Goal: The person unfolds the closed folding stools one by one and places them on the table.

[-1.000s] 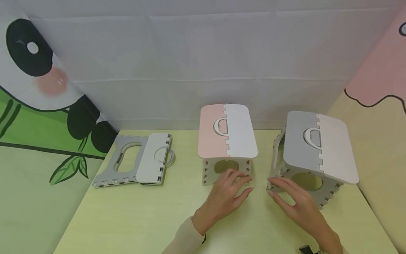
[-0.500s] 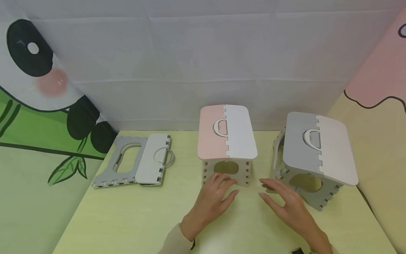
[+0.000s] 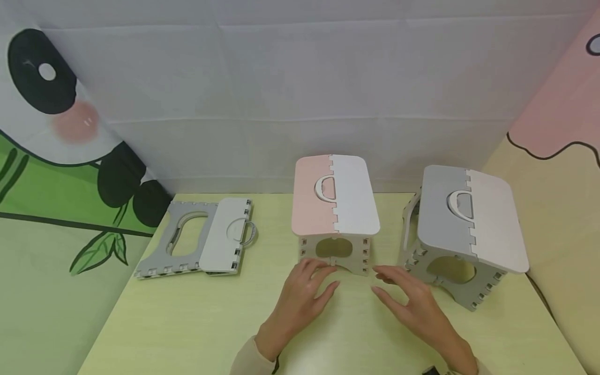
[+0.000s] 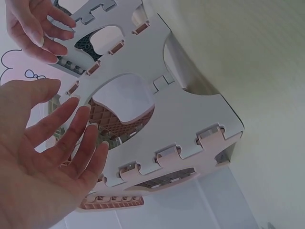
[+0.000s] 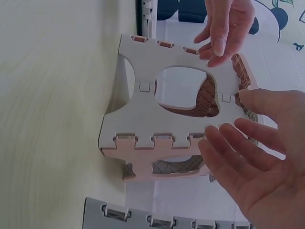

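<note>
In the head view a pink-and-white folding step stool (image 3: 335, 195) stands unfolded at the middle of the table. My left hand (image 3: 300, 294) hovers before its front left foot, fingers relaxed and slightly bent, with nothing held. The right hand (image 3: 412, 299) is likewise loose, between this stool and a grey-and-pale unfolded stool (image 3: 469, 216) at the right. Both wrist views show the pink stool's end panel (image 4: 190, 114) with its oval opening and hinge teeth; the left palm (image 4: 33, 167) and the right palm (image 5: 267, 162) face it without gripping.
A grey-and-white folding stool (image 3: 187, 239) lies partly folded flat at the left of the table, its loop handle (image 3: 250, 233) sticking out. A pale yellow tabletop (image 3: 187, 323) bears all the stools. Behind hangs a grey-white cloth backdrop (image 3: 304, 94), with cartoon-printed cloth at both sides.
Both hands have shifted left and slightly toward the person. The right hand has left the grey-and-pale stool's near left foot. The stools stay in place.
</note>
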`<state>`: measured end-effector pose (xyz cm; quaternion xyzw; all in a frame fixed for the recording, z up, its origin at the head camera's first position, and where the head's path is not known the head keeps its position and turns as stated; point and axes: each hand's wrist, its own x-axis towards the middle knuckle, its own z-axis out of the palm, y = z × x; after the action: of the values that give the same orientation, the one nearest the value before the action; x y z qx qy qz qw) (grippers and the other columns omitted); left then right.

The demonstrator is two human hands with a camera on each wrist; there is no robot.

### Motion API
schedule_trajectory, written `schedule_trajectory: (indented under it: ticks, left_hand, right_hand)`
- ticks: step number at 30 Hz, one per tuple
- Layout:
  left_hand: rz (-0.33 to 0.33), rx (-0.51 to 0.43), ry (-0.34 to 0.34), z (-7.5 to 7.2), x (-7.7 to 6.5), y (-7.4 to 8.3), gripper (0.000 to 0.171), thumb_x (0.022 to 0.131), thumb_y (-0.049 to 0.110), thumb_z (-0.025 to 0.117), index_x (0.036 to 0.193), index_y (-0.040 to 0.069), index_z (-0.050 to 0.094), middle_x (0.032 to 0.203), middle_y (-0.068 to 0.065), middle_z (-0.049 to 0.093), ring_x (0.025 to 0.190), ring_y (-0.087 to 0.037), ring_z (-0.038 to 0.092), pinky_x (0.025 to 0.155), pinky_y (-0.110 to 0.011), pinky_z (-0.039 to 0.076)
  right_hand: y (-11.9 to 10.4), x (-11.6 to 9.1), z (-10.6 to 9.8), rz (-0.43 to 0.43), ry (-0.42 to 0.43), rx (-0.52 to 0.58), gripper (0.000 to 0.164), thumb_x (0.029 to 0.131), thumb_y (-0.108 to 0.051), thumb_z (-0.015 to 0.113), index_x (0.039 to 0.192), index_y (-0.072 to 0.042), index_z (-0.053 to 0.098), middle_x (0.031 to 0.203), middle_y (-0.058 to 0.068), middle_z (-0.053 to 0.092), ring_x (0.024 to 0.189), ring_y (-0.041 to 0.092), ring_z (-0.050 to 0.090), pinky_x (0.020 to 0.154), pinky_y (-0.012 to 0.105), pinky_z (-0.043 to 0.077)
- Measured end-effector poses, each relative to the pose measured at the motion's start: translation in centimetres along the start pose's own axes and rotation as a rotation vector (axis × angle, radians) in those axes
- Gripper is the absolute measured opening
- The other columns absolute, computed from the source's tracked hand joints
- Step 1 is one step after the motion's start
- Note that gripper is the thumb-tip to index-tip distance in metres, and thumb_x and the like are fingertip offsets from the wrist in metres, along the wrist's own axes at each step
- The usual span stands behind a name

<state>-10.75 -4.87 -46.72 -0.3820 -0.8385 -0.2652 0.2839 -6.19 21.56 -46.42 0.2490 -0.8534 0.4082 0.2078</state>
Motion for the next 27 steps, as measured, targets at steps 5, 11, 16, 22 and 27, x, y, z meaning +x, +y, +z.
schedule_trajectory:
  ticks: [5,11,16,22,27]
  left_hand:
    - [-0.003,0.002,0.021,-0.3,-0.3,-0.2,0.029,0.086,0.019,0.084,0.111,0.009,0.074,0.106,-0.004,0.068,0.100,-0.023,0.062,0.085,-0.037,0.055]
    - [-0.023,0.003,0.025,-0.5,-1.0,-0.6,0.030,0.086,0.018,0.084,0.113,0.009,0.074,0.104,-0.004,0.068,0.099,-0.023,0.062,0.084,-0.038,0.055]
    - [-0.065,0.007,0.002,-0.7,-1.7,-0.9,0.028,0.087,0.019,0.082,0.112,0.008,0.074,0.104,-0.004,0.068,0.099,-0.024,0.062,0.083,-0.040,0.055]
    - [-0.066,0.028,0.029,-1.0,-2.3,-1.4,0.026,0.086,0.018,0.082,0.108,0.007,0.074,0.103,-0.005,0.068,0.097,-0.024,0.063,0.081,-0.040,0.055]
    - [-0.068,0.038,0.043,-1.1,-2.5,-1.8,0.025,0.086,0.018,0.082,0.107,0.007,0.074,0.103,-0.005,0.069,0.098,-0.025,0.064,0.080,-0.041,0.056]
  right_hand:
    - [-0.1,0.2,0.6,0.011,-0.013,0.020,0.054,0.080,0.005,0.083,0.130,-0.008,0.067,0.120,0.001,0.070,0.103,0.019,0.070,0.093,0.017,0.052]
    - [-0.1,0.3,1.3,0.007,-0.021,0.041,0.049,0.081,0.006,0.082,0.128,-0.003,0.067,0.121,0.006,0.071,0.101,0.022,0.071,0.091,0.019,0.054]
    - [-0.1,0.2,1.9,0.031,-0.054,0.085,0.049,0.084,0.004,0.081,0.130,-0.007,0.066,0.124,0.003,0.069,0.103,0.023,0.071,0.088,0.021,0.056]
    - [-0.1,0.4,2.9,0.017,-0.053,0.096,0.048,0.085,0.004,0.080,0.130,-0.007,0.066,0.123,0.004,0.069,0.101,0.024,0.070,0.083,0.027,0.059]
    - [-0.3,0.6,3.6,0.002,-0.052,0.090,0.047,0.085,0.003,0.080,0.129,-0.009,0.067,0.121,0.003,0.069,0.100,0.022,0.070,0.083,0.028,0.059]
